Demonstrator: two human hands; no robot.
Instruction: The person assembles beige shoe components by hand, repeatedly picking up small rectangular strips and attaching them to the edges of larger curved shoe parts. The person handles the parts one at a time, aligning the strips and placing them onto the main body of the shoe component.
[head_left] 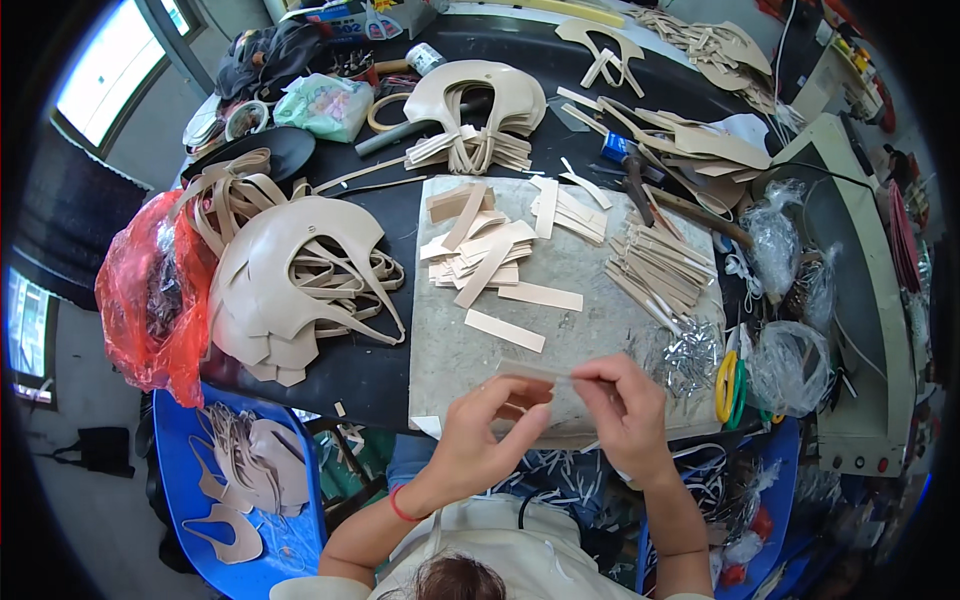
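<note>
Close to the front edge of the work board, my right hand (625, 405) pinches the end of a pale strip (527, 370), which is smeared by motion. My left hand (485, 430) is curled with its fingers at the same strip, the thumb standing apart from them; what lies inside its fingers is partly hidden. Just beyond my hands, two loose beige strips (505, 330) lie flat. Farther back is a loose pile of beige strips (485, 250), and right of it a fanned stack of short pale strips (575, 215).
Narrow strips (660, 270) and small shiny metal pieces (692, 348) lie on the right of the grey board (440, 375). Yellow-handled scissors (726, 385) lie beside them. Stacked beige curved panels (290, 260) and a red plastic bag (150, 300) stand left, above a blue bin (180, 440).
</note>
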